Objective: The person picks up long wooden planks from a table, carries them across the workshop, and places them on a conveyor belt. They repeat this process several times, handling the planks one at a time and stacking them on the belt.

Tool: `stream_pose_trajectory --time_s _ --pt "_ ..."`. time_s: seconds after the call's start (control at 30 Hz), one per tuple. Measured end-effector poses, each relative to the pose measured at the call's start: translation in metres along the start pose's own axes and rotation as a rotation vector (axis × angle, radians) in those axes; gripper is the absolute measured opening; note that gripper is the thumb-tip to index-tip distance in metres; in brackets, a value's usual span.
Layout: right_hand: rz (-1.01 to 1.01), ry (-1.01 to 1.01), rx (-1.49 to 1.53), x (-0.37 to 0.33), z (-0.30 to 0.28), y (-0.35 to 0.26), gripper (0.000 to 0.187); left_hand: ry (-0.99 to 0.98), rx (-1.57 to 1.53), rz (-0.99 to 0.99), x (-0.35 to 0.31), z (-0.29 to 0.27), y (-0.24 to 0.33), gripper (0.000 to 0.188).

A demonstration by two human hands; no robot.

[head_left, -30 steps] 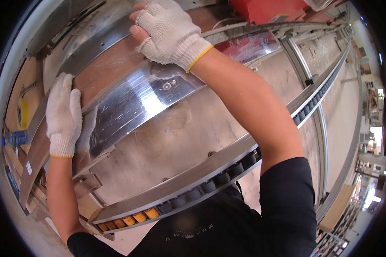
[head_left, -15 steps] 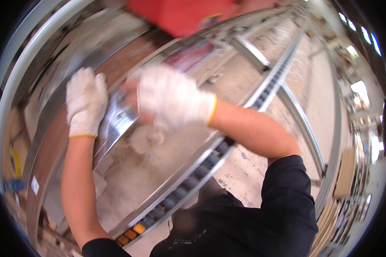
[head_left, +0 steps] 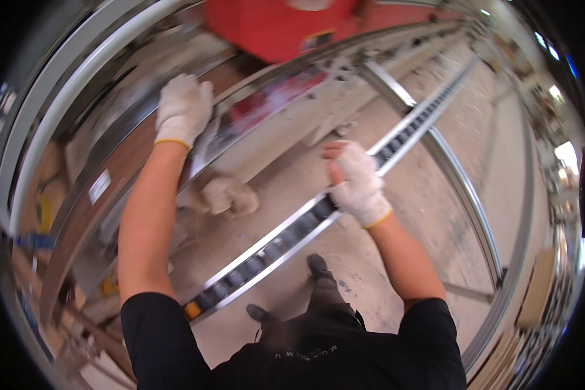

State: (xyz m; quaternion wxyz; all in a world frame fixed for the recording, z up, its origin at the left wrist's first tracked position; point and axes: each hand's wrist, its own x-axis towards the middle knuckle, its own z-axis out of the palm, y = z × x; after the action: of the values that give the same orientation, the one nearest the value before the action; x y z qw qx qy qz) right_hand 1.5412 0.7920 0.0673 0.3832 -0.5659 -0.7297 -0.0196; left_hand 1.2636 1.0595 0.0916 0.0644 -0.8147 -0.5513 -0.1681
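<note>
My left hand (head_left: pixel 183 109), in a white knit glove with a yellow cuff, lies on a long shiny metal panel (head_left: pixel 266 107) that rests on a brown board (head_left: pixel 120 172); its fingers curl over the panel's upper edge. My right hand (head_left: pixel 357 183), gloved the same way, hovers at a roller rail (head_left: pixel 273 244) that runs diagonally from lower left to upper right. Its fingers are loosely bent with nothing in them. A pale glove-like shape (head_left: pixel 227 196) shows below the panel, possibly a reflection.
A person in a red top (head_left: pixel 273 26) stands across the panel at the top. A second metal rail (head_left: pixel 465 188) curves along the right. Concrete floor (head_left: pixel 435 130) lies between the rails. My dark shoes (head_left: pixel 318 266) are by the roller rail. Clutter (head_left: pixel 39 214) sits at far left.
My right hand has come off the panel and dropped back to the roller rail. My left hand has slid up along the panel. The view has tilted, showing more floor.
</note>
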Motion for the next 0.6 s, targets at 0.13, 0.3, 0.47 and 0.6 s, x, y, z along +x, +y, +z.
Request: stream_pose_trajectory --time_s 0.13,0.3,0.47,0.6 --pt "-0.048 0.046 0.054 -0.004 0.006 -0.035 0.018 -0.031 0.045 -0.044 -0.083 -0.042 -0.085 0.038" --pt "-0.021 0.045 0.009 -0.013 0.010 -0.064 0.016 -0.141 0.124 -0.160 -0.160 -0.087 -0.163 0.046" --pt "-0.017 0.012 0.007 -0.021 0.016 -0.077 0.016 -0.057 0.103 -0.184 -0.237 -0.101 -0.261 0.051" --pt "-0.005 0.009 0.027 -0.025 0.018 -0.082 0.016 -0.012 0.132 -0.134 -0.282 -0.107 -0.326 0.048"
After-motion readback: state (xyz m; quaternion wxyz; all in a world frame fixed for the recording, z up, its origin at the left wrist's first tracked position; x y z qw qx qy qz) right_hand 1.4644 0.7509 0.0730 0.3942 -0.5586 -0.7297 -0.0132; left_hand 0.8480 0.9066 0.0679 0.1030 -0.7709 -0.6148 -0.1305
